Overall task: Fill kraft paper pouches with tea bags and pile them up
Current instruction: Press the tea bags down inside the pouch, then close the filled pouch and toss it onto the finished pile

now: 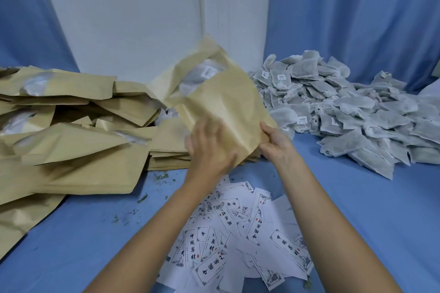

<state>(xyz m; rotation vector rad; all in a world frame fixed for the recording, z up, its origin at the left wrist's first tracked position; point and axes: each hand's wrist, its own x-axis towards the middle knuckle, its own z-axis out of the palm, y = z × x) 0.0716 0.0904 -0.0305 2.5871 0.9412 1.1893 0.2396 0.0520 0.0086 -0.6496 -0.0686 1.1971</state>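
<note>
The fingers of the right hand are closed on the lower right corner of a kraft paper pouch, thumb on the near face. The fingers of the left hand are curled against the pouch's lower left edge, blurred, so the exact grip cannot be told; the pouch is plainly held between both hands.

The pouch is held above the table, near the middle of the view, between the two big heaps. Its long axis is tilted: the bottom edge lies toward the hands and the mouth points up and away, leaning to the left. Through the clear window near the mouth, tea bags with small white labels are seen inside; their number cannot be counted.

One pouch is held. To the left a loose pile of filled pouches is spread, at least eight, lying flat at mixed angles, too overlapped for an exact count. Just beside the left hand a neat stack of flat empty pouches is seen. To the right a heap of loose tea bags is piled, many dozens. Below the forearms a scatter of white printed paper slips is laid, well over ten. Small green crumbs are strewn on the blue cloth.
</note>
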